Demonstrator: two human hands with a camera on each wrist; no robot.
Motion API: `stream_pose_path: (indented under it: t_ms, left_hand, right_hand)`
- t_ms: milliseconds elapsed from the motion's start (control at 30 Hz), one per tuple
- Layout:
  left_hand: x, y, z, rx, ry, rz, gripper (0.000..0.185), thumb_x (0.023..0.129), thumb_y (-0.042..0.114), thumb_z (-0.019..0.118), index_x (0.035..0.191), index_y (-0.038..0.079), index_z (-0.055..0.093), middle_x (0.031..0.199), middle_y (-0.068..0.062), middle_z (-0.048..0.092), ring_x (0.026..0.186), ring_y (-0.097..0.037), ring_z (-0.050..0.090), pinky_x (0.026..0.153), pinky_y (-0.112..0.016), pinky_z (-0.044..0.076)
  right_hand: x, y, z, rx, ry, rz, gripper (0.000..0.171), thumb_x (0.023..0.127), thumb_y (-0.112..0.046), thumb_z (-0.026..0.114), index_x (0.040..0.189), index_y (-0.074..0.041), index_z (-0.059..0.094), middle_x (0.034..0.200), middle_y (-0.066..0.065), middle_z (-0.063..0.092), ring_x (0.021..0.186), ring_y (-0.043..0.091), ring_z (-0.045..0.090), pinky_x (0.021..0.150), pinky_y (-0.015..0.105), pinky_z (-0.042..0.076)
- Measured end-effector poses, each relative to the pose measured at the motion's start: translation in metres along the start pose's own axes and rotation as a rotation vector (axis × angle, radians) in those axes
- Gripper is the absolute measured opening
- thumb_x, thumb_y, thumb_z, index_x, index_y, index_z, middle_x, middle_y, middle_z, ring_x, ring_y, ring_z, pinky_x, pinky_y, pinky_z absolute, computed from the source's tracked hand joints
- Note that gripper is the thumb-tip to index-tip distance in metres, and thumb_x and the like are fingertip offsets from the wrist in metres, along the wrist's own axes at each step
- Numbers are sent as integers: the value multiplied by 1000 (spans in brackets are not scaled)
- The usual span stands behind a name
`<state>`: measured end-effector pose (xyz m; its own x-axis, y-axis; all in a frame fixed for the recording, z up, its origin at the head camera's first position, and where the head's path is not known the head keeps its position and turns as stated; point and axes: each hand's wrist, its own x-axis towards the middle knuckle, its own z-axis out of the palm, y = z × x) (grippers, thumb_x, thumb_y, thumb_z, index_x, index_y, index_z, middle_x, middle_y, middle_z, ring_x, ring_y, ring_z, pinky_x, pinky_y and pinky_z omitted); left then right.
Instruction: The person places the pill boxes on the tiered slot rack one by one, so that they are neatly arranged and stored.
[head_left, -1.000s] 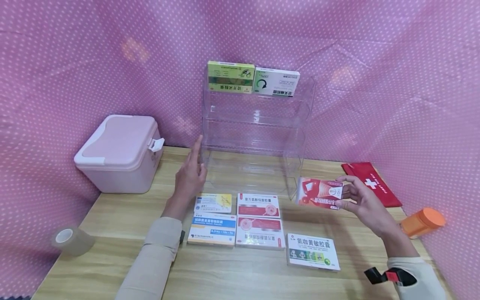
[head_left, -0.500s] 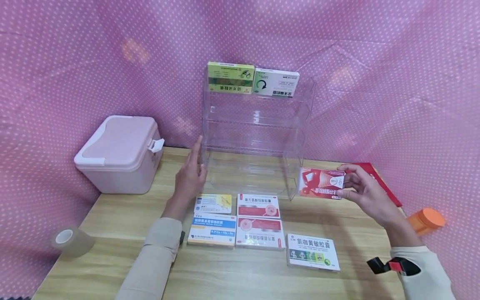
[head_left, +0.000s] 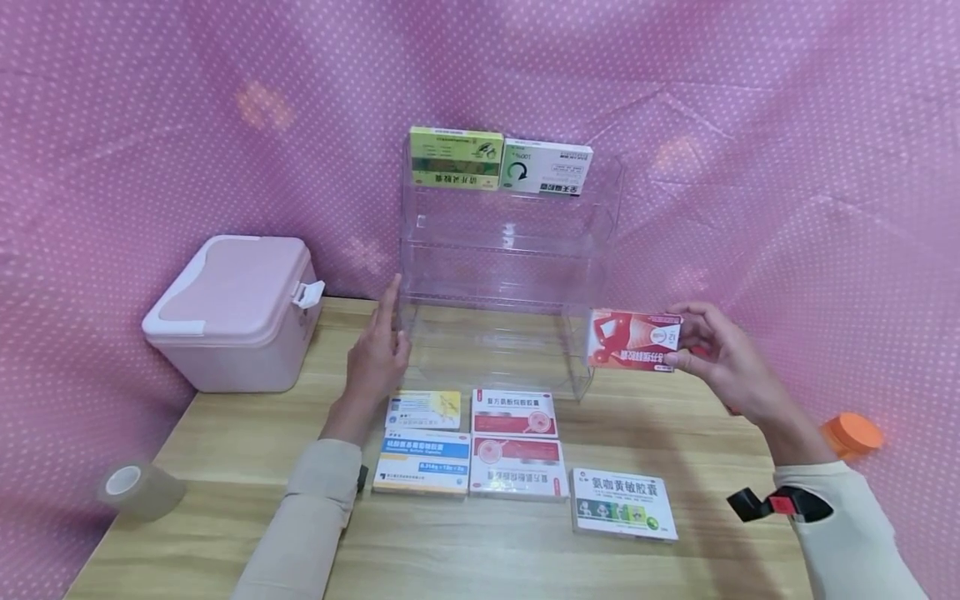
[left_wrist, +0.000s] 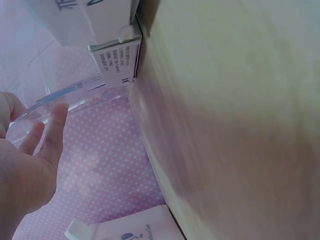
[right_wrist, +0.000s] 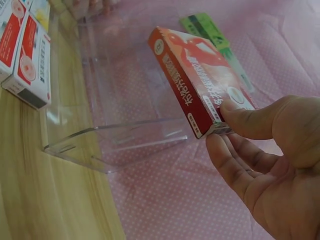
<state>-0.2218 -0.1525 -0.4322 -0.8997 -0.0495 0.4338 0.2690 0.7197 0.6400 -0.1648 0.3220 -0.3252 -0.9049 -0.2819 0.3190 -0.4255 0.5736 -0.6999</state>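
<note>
My right hand (head_left: 723,358) pinches one end of a red medicine box (head_left: 630,340), thumb on its printed face and fingers behind. The box is held up beside the right side of a clear tiered display rack (head_left: 495,350). In the right wrist view the red medicine box (right_wrist: 200,75) tilts above the rack's side panel (right_wrist: 135,140). My left hand (head_left: 377,354) is at the rack's left side, fingers extended along its edge. The left wrist view shows that hand (left_wrist: 30,165) with fingertips at the clear plastic. A green box (head_left: 456,158) and a white-green box (head_left: 547,167) stand on the top tier.
Before the rack lie a yellow-white box (head_left: 423,408), a blue-white box (head_left: 422,462) and two red-white boxes (head_left: 517,467). A white capsule box (head_left: 624,504) lies to their right. A pink case (head_left: 232,317) and tape roll (head_left: 142,492) stand left; an orange-capped bottle (head_left: 855,435) is right.
My right hand has raised the red medicine box, ending slightly left and nearer the rack's side. The hand and arm now hide most of the red first aid pouch. My left hand stays at the rack.
</note>
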Motion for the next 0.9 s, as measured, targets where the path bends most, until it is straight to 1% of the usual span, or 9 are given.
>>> stream_pose_path:
  t_ms: [100, 133, 300, 367, 467, 533, 733, 833, 900]
  left_hand:
    - [-1, -2, -1, -1, 0, 10, 92, 104, 5, 57, 173, 42, 9, 173, -12, 41, 82, -34, 63, 65, -44, 52]
    - [-1, -2, 0, 0, 2, 12, 92, 104, 5, 57, 173, 43, 9, 174, -11, 40, 86, -34, 65, 66, -44, 53]
    - [0, -5, 0, -4, 0, 15, 94, 104, 5, 58, 172, 46, 8, 173, -12, 41, 94, -37, 67, 70, -49, 55]
    - [0, -5, 0, -6, 1, 20, 95, 103, 4, 58, 172, 46, 8, 172, -13, 43, 91, -37, 66, 70, -49, 55]
    - [1, -4, 0, -8, 4, 23, 94, 103, 4, 59, 173, 43, 10, 171, -13, 44, 88, -35, 65, 68, -47, 53]
    - [1, -3, 0, -6, 5, 25, 93, 103, 4, 59, 173, 41, 11, 171, -13, 44, 85, -34, 64, 67, -46, 52]
    - [1, -5, 1, 2, 7, 23, 94, 103, 4, 58, 173, 43, 10, 172, -12, 42, 79, -32, 61, 65, -43, 51]
    - [1, -6, 2, 0, 10, 23, 93, 102, 4, 59, 173, 41, 11, 172, -12, 42, 80, -32, 63, 66, -44, 52]
    - [0, -5, 2, -1, 13, 21, 92, 103, 4, 59, 173, 40, 12, 171, -13, 43, 81, -32, 63, 65, -44, 52]
  right_hand:
    - [8, -4, 2, -21, 7, 7, 64, 94, 6, 75, 151, -5, 48, 109, -3, 70, 100, -2, 68, 83, 14, 56]
    - [10, -5, 3, -15, 11, 9, 64, 94, 6, 75, 151, -5, 48, 109, -3, 69, 100, -2, 68, 83, 14, 56]
    - [24, -9, 6, 25, 68, -2, 63, 95, 9, 72, 151, 0, 46, 107, -14, 68, 98, -3, 67, 82, 12, 56]
    - [30, -10, 6, 48, 102, -14, 62, 95, 11, 71, 150, -1, 46, 108, -17, 68, 97, -2, 67, 83, 11, 56]
    - [40, -14, 6, 76, 149, -23, 61, 95, 11, 71, 149, -4, 47, 108, -16, 68, 96, -1, 68, 84, 10, 56]
    - [47, -19, 7, 85, 173, -7, 60, 96, 9, 70, 150, -7, 47, 109, -15, 68, 97, 0, 68, 85, 10, 56]
    - [72, -34, 12, 107, 222, 36, 60, 98, 6, 69, 150, -15, 48, 112, -15, 67, 100, 2, 68, 84, 13, 57]
    - [86, -38, 16, 113, 247, 3, 62, 97, 8, 70, 151, -13, 49, 112, -13, 66, 101, 3, 67, 86, 12, 56]
    - [96, -42, 18, 106, 258, -23, 63, 96, 8, 70, 152, -10, 48, 113, -8, 66, 100, 3, 67, 87, 12, 55]
